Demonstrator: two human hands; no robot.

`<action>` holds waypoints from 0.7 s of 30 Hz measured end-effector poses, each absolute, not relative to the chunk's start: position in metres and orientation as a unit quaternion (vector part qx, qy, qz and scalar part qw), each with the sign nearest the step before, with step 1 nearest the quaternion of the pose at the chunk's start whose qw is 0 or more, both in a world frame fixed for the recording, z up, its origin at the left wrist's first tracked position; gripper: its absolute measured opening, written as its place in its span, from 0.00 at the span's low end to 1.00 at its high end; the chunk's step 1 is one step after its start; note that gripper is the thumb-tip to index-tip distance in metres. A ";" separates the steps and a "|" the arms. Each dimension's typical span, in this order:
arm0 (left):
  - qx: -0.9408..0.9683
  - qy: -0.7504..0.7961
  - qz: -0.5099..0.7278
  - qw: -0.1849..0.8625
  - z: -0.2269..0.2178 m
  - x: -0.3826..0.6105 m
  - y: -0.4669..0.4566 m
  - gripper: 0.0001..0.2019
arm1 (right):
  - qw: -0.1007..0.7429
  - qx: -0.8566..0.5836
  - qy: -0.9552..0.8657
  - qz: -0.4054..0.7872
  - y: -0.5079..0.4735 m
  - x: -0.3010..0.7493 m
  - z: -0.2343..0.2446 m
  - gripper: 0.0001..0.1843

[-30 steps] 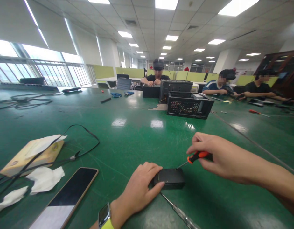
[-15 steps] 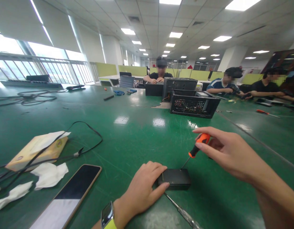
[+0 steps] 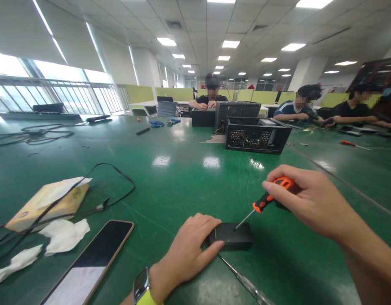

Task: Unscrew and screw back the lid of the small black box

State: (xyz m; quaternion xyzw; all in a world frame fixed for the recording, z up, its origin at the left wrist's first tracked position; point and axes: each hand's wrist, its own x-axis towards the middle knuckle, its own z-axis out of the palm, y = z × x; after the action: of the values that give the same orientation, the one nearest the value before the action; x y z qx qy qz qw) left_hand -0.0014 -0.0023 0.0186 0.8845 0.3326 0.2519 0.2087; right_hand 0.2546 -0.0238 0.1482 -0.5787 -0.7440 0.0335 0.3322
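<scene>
A small black rectangular box [image 3: 243,239] lies flat on the green table, with my left hand [image 3: 195,241] closed around its left end, thumb on the near side and fingers on the far side. My right hand [image 3: 300,195] grips the orange and black handle of a screwdriver [image 3: 261,202] between thumb and fingers. The shaft slants down to the left, and its tip is at the top face of the box, near the middle. Another screwdriver with a clear handle [image 3: 246,284] lies on the table just in front of the box.
Left of my hands lie a phone [image 3: 97,254], crumpled tissues [image 3: 65,235], a tissue pack [image 3: 46,203] and a black cable [image 3: 125,173]. Farther off stand an open black computer case [image 3: 255,137] and scissors [image 3: 157,124]. An orange screwdriver [image 3: 349,143] lies right. Several people sit beyond.
The screwdriver in my right hand has tilted lower toward the right, and its tip has shifted from the box's far edge toward the middle of its top. My left hand stays on the box.
</scene>
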 end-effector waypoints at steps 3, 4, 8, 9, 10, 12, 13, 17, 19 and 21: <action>0.880 0.332 0.260 0.216 0.019 -0.001 -0.003 0.16 | 0.307 -0.558 -0.768 0.065 -0.023 0.245 0.147 0.14; 0.879 0.331 0.265 0.218 0.019 -0.001 -0.003 0.16 | 0.301 -0.557 -0.771 0.066 -0.023 0.243 0.146 0.13; 0.873 0.332 0.276 0.228 0.018 0.000 -0.003 0.15 | 0.278 -0.561 -0.777 0.066 -0.020 0.237 0.141 0.13; 0.872 0.333 0.276 0.230 0.018 0.001 -0.003 0.15 | 0.272 -0.564 -0.777 0.064 -0.020 0.236 0.140 0.13; 0.871 0.333 0.276 0.231 0.018 0.001 -0.003 0.15 | 0.266 -0.566 -0.778 0.062 -0.020 0.236 0.140 0.13; 0.871 0.333 0.277 0.232 0.018 0.001 -0.004 0.15 | 0.263 -0.566 -0.779 0.057 -0.021 0.236 0.140 0.13; 0.871 0.333 0.277 0.232 0.019 0.002 -0.004 0.14 | 0.268 -0.563 -0.780 0.058 -0.022 0.236 0.141 0.13; 0.873 0.334 0.273 0.228 0.020 0.002 -0.004 0.13 | 0.295 -0.555 -0.776 0.053 -0.024 0.238 0.142 0.14; 0.874 0.334 0.272 0.225 0.020 0.002 -0.004 0.14 | 0.294 -0.558 -0.775 0.044 -0.024 0.238 0.142 0.14; 0.875 0.334 0.269 0.224 0.020 0.002 -0.004 0.14 | 0.287 -0.559 -0.777 0.042 -0.023 0.238 0.141 0.13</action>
State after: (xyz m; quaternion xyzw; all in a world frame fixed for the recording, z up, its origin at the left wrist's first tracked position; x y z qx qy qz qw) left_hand 0.0022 -0.0037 0.0198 0.8749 0.3344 0.2694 0.2238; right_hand 0.2377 -0.0234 0.1413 -0.5586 -0.7769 0.0423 0.2873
